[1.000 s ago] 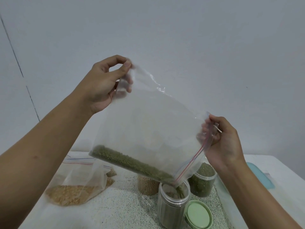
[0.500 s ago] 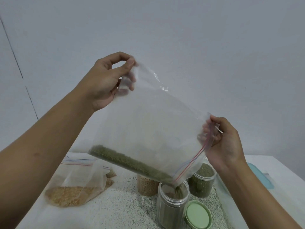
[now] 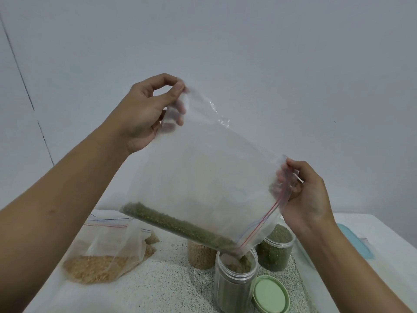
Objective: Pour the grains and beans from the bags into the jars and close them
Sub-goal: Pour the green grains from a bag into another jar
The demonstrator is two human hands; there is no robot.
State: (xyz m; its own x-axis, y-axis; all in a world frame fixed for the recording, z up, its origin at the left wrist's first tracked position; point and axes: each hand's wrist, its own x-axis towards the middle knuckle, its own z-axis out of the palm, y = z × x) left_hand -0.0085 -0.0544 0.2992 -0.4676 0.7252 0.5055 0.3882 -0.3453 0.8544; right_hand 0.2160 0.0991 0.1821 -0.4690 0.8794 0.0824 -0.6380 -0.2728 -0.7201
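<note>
A clear zip bag (image 3: pixel 203 177) hangs tilted between my hands, with a band of green beans (image 3: pixel 178 224) along its low edge. My left hand (image 3: pixel 144 114) pinches the bag's upper corner. My right hand (image 3: pixel 304 195) grips the zip end by the red stripe. The bag's low corner sits over the mouth of an open clear jar (image 3: pixel 234 281), and green beans run into it. A green lid (image 3: pixel 270 294) lies beside that jar on the right.
A second jar (image 3: pixel 276 249) holding green beans stands behind on the right, and a jar of tan grains (image 3: pixel 200 256) is partly hidden by the bag. A bag of yellow grains (image 3: pixel 103 260) lies at left. A teal lid (image 3: pixel 356 242) rests at the right on the speckled table (image 3: pixel 158 288).
My left hand has raised the bag's upper corner a little, tilting it steeper. The band of green beans in the bag has thinned as beans run into the jar.
</note>
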